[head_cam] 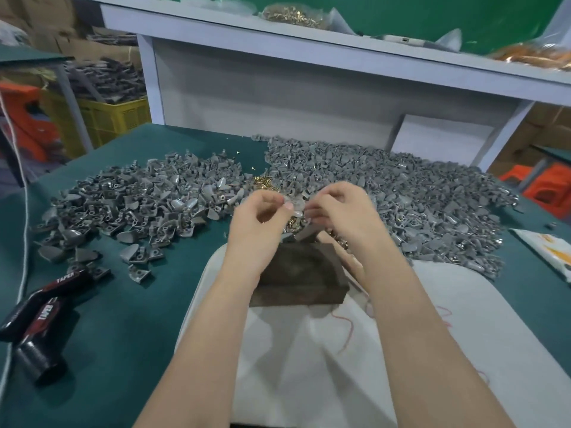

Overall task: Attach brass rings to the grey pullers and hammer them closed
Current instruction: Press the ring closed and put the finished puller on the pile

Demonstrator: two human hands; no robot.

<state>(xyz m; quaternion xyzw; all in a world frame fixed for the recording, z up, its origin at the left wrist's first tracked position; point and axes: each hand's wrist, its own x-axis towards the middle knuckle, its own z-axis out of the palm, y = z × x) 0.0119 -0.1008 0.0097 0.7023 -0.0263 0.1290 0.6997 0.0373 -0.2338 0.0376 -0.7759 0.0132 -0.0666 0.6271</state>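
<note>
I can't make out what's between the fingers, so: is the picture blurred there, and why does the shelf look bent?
Head view: motion blur smears the left hand and right hand, so the grey puller the left pinches is barely readable; the hammer is sharp. Head view: the wide lens bows the white shelf; light is soft, without harsh glare.

One head-worn wide-angle view only. It looked forward and down from the person's position, close over the green worktop, with both forearms entering from the bottom edge and a white shelf crossing the top.
</note>
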